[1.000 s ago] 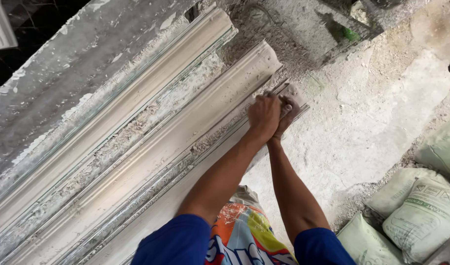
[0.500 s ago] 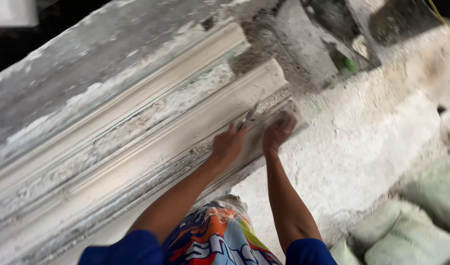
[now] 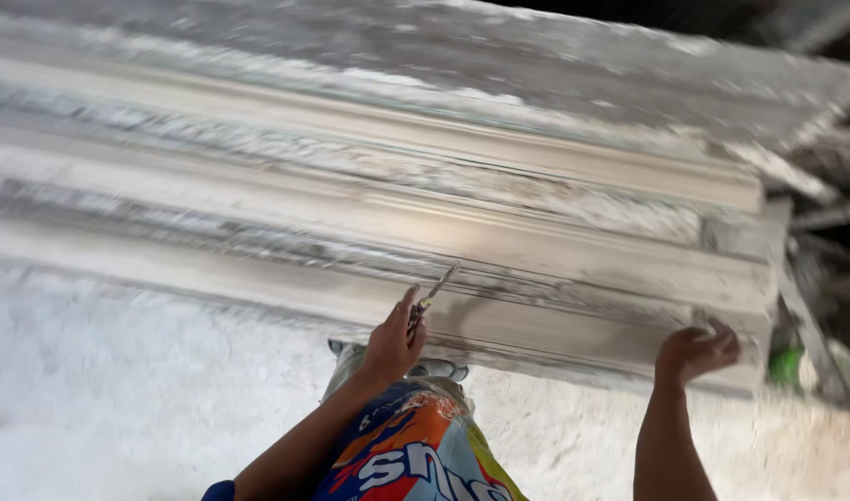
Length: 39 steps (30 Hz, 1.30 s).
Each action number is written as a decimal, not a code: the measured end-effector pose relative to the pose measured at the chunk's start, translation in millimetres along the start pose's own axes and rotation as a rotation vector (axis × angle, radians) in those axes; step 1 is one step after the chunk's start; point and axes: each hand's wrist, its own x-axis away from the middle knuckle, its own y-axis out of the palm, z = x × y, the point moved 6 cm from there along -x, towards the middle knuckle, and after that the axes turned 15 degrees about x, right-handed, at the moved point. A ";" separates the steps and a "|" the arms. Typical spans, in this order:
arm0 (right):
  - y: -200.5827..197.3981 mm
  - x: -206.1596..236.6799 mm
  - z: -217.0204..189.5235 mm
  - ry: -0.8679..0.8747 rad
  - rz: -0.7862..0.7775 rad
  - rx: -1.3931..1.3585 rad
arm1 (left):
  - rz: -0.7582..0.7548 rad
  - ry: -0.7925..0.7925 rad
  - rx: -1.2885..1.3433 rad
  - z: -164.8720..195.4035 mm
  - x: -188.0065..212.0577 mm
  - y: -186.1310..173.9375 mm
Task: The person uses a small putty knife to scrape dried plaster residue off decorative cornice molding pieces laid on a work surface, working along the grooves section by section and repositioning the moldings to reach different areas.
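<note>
A long white plaster cornice moulding (image 3: 499, 241) runs across the view, its stepped profile grey with dust. My left hand (image 3: 392, 339) is closed on a thin metal scraping tool (image 3: 434, 289), whose blade tip touches the lower ridge of the moulding. My right hand (image 3: 696, 351) rests with curled fingers on the moulding's lower edge close to its right end. Both forearms reach up from the bottom of the frame.
A second moulded length (image 3: 369, 125) lies beyond the first, against a rough grey slab (image 3: 555, 65). White plaster-coated floor (image 3: 119, 390) spreads below. My colourful patterned shorts (image 3: 411, 455) show at the bottom. A green object (image 3: 785, 366) sits at the right.
The view has swung, so the moulding now lies nearly level. My hands, together at its end before, have parted: the left has slid along the ridge with the tool, the right stays near the end.
</note>
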 end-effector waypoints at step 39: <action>1.9 574.0 -1140.5 -0.770 -0.811 -0.949 | 1.175 -0.545 0.094 -401.3 222.4 -829.5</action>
